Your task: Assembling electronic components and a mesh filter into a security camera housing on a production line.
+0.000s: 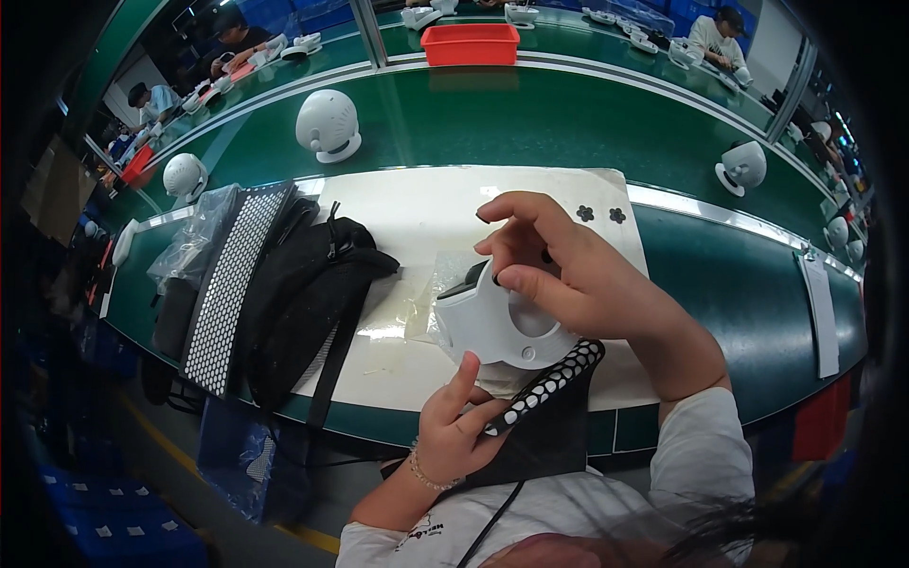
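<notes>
A white plastic housing [483, 327] with a round opening stands tilted on the pale work mat, in front of me. My right hand [559, 265] curls over its upper edge, thumb and fingers bent around the rim; a small dark spot shows by the thumb tip, too small to name. My left hand [456, 431] is below, thumb raised and the other fingers closed on the end of a black sheet with white spots [549, 383]. That sheet runs along the near side of the housing, and part of it is hidden. Clear wrap [445, 275] lies behind the housing.
Left of the mat [426, 194] lie a black bag [308, 284], a black sheet with white hexagons [232, 284] and clear plastic bags [194, 241]. Two dark flower-shaped pieces [601, 215] lie top right. White round-headed devices [328, 123] stand on the green belt beyond, near a red bin [470, 44].
</notes>
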`<state>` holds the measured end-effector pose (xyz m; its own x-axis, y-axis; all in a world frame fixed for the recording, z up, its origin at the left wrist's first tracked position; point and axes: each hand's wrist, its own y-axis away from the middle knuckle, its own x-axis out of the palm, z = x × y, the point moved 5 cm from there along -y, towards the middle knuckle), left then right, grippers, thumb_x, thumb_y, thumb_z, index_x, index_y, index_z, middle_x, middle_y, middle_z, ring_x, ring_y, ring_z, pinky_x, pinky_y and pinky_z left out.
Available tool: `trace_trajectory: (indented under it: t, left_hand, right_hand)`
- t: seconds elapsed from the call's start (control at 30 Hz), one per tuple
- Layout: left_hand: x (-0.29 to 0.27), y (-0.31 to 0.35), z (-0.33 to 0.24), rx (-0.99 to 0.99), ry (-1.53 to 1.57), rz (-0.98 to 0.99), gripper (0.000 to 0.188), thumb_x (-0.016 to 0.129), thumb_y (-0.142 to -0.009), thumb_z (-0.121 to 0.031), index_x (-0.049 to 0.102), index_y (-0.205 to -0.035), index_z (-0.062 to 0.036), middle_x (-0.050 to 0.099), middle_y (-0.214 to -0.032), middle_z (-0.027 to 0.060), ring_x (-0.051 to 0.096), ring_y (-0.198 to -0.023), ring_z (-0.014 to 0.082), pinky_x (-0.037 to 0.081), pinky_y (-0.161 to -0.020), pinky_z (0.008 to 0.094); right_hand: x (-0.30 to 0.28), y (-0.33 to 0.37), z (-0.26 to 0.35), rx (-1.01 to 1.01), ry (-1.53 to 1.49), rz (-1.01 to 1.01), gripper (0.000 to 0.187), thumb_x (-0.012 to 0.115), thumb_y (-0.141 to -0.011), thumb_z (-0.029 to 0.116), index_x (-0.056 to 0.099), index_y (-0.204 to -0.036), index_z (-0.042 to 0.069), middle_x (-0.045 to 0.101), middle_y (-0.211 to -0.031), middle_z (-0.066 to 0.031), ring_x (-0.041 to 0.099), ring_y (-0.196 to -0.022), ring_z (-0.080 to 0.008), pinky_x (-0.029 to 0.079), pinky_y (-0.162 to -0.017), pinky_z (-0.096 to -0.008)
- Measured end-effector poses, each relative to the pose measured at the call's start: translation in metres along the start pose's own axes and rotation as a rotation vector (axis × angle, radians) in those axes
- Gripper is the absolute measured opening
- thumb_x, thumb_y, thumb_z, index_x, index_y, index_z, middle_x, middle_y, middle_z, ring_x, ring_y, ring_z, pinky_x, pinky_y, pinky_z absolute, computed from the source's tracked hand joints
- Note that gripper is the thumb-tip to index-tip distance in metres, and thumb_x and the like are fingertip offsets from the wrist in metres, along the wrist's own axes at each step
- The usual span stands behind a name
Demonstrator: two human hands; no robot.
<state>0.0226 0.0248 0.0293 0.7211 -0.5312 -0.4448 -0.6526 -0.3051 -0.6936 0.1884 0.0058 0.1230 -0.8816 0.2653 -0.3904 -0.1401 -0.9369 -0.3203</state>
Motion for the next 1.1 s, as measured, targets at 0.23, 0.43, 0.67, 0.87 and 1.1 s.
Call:
trace_trajectory:
  t: [0.23,0.43,0.67,0.87,1.1]
  left_hand:
    - [-0.001,0.002,0.003,-0.015,0.006,0.0,0.033,0.067,-0.048,-0.002,0.061,-0.08,-0.0019,0.037,-0.13,0.0233,0.055,-0.058,0.0176,0.045,-0.054,0.0272]
    - [-0.001,0.002,0.0,-0.033,0.017,-0.002,0.03,0.068,-0.05,-0.002,0.061,-0.08,-0.0019,0.039,-0.128,0.0236,0.055,-0.057,0.0174,0.044,-0.053,0.0266]
    - [-0.001,0.003,0.002,-0.035,0.002,-0.033,0.028,0.071,-0.054,-0.003,0.06,-0.08,-0.0016,0.04,-0.127,0.0239,0.056,-0.057,0.0177,0.044,-0.052,0.0256]
    - [-0.003,0.001,0.002,-0.017,0.019,-0.004,0.025,0.071,-0.059,0.003,0.058,-0.081,0.0013,0.034,-0.131,0.0261,0.057,-0.055,0.015,0.047,-0.054,0.024]
    - [-0.003,-0.003,0.0,-0.034,0.016,-0.017,0.023,0.071,-0.059,0.003,0.058,-0.078,0.0016,0.035,-0.13,0.0254,0.056,-0.055,0.0143,0.047,-0.054,0.0236]
  right_hand:
    - [-0.003,0.01,0.014,-0.088,0.274,-0.034,0.04,0.051,-0.078,-0.004,0.044,-0.116,0.005,0.057,-0.09,-0.0082,0.057,-0.085,-0.0147,0.032,-0.096,-0.0353]
    - [-0.002,0.02,0.026,-0.273,0.575,-0.071,0.043,0.054,-0.075,-0.003,0.046,-0.115,0.009,0.061,-0.091,-0.0041,0.06,-0.09,-0.0194,0.027,-0.099,-0.046]
    - [0.005,0.044,0.019,-0.215,0.561,-0.042,0.041,0.061,-0.074,0.007,0.048,-0.114,0.011,0.053,-0.112,-0.0119,0.043,-0.115,-0.03,0.026,-0.099,-0.0449]
    - [0.008,0.062,0.0,-0.116,0.256,-0.075,0.018,0.065,-0.074,0.014,0.061,-0.091,0.01,0.032,-0.136,-0.0115,0.014,-0.131,-0.0345,0.022,-0.101,-0.0429]
    - [0.017,0.062,-0.007,0.004,0.136,-0.067,0.008,0.066,-0.074,0.012,0.063,-0.081,0.009,0.028,-0.139,-0.0114,0.009,-0.132,-0.0339,0.023,-0.101,-0.041]
